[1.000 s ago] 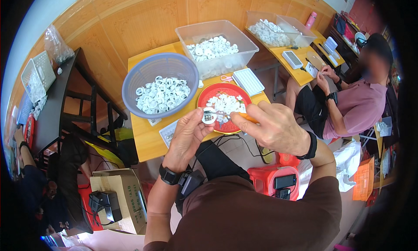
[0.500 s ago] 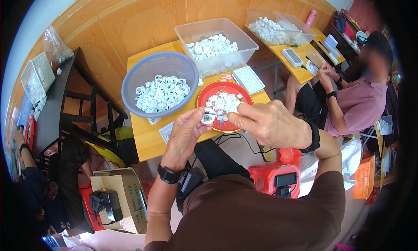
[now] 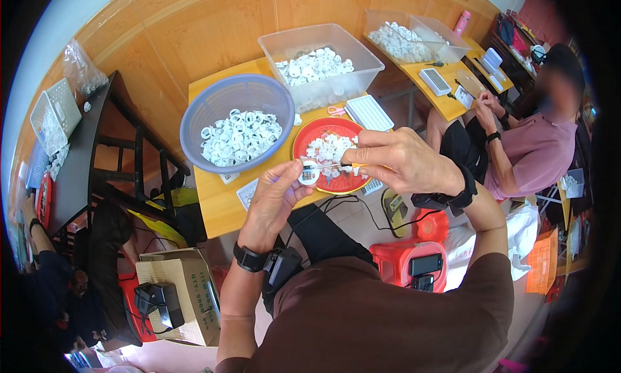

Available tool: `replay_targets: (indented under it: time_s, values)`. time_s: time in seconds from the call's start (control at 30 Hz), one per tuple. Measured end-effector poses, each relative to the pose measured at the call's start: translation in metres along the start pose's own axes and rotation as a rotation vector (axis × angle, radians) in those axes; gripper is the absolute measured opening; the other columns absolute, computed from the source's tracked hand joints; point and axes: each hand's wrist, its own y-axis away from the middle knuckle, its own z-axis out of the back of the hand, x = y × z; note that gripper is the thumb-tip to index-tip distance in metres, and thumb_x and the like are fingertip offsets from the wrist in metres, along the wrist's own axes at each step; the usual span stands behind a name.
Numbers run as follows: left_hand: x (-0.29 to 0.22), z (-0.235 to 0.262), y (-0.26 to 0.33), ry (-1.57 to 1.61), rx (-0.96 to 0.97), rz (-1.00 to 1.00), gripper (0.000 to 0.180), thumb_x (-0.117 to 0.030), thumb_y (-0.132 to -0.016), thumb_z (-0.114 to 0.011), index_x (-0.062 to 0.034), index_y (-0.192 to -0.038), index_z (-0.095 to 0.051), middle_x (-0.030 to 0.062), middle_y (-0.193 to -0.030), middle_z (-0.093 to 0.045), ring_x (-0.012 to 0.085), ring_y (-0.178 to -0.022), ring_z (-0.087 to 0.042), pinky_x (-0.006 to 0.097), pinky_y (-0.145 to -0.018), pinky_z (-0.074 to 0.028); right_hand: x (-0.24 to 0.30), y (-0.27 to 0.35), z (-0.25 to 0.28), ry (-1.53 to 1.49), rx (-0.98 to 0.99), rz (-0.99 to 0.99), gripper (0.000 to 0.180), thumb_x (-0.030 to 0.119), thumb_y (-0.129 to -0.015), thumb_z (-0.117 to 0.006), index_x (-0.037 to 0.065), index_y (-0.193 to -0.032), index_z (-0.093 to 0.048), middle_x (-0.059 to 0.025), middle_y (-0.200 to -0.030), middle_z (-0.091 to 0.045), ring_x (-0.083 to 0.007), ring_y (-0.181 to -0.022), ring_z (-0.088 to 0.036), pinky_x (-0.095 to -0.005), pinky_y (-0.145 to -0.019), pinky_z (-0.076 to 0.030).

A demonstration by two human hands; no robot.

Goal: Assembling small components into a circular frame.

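Note:
Between the thumb and fingers of my left hand (image 3: 273,195) is a small round white plastic part (image 3: 308,177) with dark and metallic bits inside. My right hand (image 3: 411,163) grips what looks like a screwdriver (image 3: 331,166). Its thin metal shaft points left and its tip meets the face of the part; the fingers hide most of the yellowish handle. Both hands are raised over the near edge of a red round tray (image 3: 308,132), which holds a heap of small white pieces (image 3: 330,146).
Behind stand a blue-grey basket (image 3: 204,104) of white ring-shaped parts and a clear bin (image 3: 352,88) of white parts. Pink scissors (image 3: 334,111) and a white gridded tray (image 3: 370,114) lie nearby. A co-worker (image 3: 533,146) sits at right; a red stool (image 3: 388,260) stands beside me.
My right hand has drawn slightly right and up, its fingers shifting on the screwdriver, so more handle shows. The white part has tilted a little; my left hand has barely moved.

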Motion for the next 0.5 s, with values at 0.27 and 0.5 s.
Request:
replay_targets:
  time_s: [0.27, 0.5]
  values:
    - [-0.003, -0.003, -0.001, 0.129, -0.016, -0.048, 0.023, -0.023, -0.088, -0.057, -0.0026, -0.097, -0.06, 0.009, -0.089, -0.064, 0.0152, -0.072, -0.063, 0.023, -0.061, -0.055, 0.023, 0.008, -0.016, 0.437, -0.078, 0.056, 0.032, 0.007, -0.067, -0.06, 0.006, -0.1, -0.058, -0.0032, -0.073, -0.046, -0.0141, -0.056, -0.054, -0.0273, -0.046, -0.046]
    - [-0.005, -0.001, 0.001, 0.094, -0.035, -0.093, 0.023, -0.022, -0.089, -0.056, -0.0013, -0.1, -0.059, 0.0091, -0.089, -0.064, 0.0152, -0.073, -0.064, 0.023, -0.062, -0.055, 0.028, 0.01, -0.031, 0.584, -0.132, 0.108, 0.034, 0.011, -0.068, -0.06, 0.006, -0.102, -0.057, -0.0008, -0.074, -0.044, -0.01, -0.054, -0.05, -0.0237, -0.044, -0.044]
